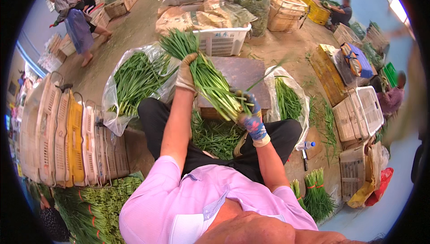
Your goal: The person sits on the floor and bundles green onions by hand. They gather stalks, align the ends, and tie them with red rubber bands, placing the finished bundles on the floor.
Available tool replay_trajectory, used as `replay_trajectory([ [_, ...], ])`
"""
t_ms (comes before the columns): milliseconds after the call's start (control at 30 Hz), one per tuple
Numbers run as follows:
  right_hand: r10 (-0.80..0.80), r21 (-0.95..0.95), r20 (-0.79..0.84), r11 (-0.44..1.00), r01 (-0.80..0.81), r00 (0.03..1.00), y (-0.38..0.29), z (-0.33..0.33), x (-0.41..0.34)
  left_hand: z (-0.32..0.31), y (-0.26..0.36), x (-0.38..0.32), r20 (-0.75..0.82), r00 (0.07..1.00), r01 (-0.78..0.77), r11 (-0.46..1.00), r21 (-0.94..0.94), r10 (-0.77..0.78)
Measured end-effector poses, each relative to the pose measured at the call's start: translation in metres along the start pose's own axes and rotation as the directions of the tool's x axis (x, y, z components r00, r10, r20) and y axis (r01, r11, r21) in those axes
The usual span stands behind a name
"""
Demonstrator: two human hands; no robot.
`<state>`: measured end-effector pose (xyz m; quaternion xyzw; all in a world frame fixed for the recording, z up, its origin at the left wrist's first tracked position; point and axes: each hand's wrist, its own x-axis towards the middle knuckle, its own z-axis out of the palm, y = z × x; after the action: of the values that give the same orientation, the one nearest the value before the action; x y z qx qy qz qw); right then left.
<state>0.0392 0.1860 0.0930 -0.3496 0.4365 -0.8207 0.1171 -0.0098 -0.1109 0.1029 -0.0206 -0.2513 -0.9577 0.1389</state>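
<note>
My left hand (186,73), in a pale work glove, grips a large bunch of long green leafy stems, seemingly garlic chives (215,86), by its upper part. At the pale stem ends, my right hand (252,118), in a blue patterned glove, has its fingers around some stems; a few stick out loosely. The bunch slants over a low dark board (238,72). Loose greens fill an open plastic bag (112,89) at the left, and more lie in a smaller plastic bag (305,106) at the right. Cut leaves (216,139) cover the floor between the legs.
Stacked plastic crates (75,139) stand at the left, above banded bundles (111,203). A white crate (223,42) holding sacks is ahead. At the right are a water bottle (305,146), a knife (305,161), banded bundles (317,190) and crates (357,113). Several people work around; one walks at upper left.
</note>
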Motion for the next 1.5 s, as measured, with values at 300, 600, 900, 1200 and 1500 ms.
replay_trajectory([
  [300, 0.818, -0.732, 0.099, 0.445, -0.516, 0.566, 0.029, -0.054, 0.015, -0.018, 0.109, -0.006, 0.072, 0.995, -0.083, 0.981, 0.177, 0.071],
  [600, 0.439, -0.715, -0.021, 0.622, -0.320, 0.898, 0.112, 0.021, 0.116, -0.062, 0.078, 0.026, 0.058, 0.989, 0.127, 0.980, 0.151, -0.137],
  [900, 0.590, -0.282, 0.026, 0.779, -0.560, 0.807, 0.149, 0.043, 0.153, -0.079, 0.086, 0.026, 0.036, 0.996, 0.077, 0.975, 0.209, -0.086],
  [1200, 0.568, 0.030, 0.052, 0.821, -0.570, 0.821, 0.122, 0.004, 0.096, -0.105, 0.111, 0.015, 0.108, 0.994, -0.020, 0.997, 0.077, 0.011],
  [1500, 0.868, -0.917, 0.187, 0.323, -0.235, 0.461, 0.130, -0.044, -0.003, -0.101, 0.153, 0.008, 0.309, 0.912, -0.258, 0.963, -0.076, 0.269],
])
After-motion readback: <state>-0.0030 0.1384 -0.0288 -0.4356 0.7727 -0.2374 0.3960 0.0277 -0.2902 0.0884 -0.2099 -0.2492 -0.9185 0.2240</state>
